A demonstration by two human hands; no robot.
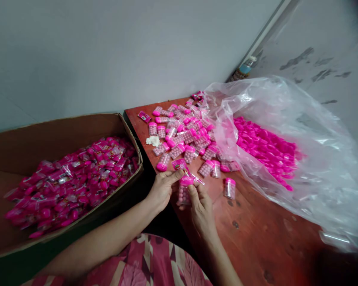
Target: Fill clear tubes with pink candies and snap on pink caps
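Observation:
At the near edge of the red table, my left hand (163, 188) pinches a printed pink label sleeve (181, 166) with a clear end. My right hand (201, 206) grips a small clear candy jar (183, 194) filled with pink balls. The sleeve meets the top of the jar; its cap is largely hidden, and I cannot tell how far the sleeve covers it. Beyond my hands lies a heap of similar jars (191, 136) with pink caps, some upright and some on their sides. One such jar (229, 188) stands apart to the right.
On the left, a cardboard box (130, 139) holds many jars in printed sleeves (77, 178). A clear plastic bag (319, 159) with pink caps (265, 151) spreads over the right of the red table (256, 230). A white crumpled scrap (153, 141) lies near the heap.

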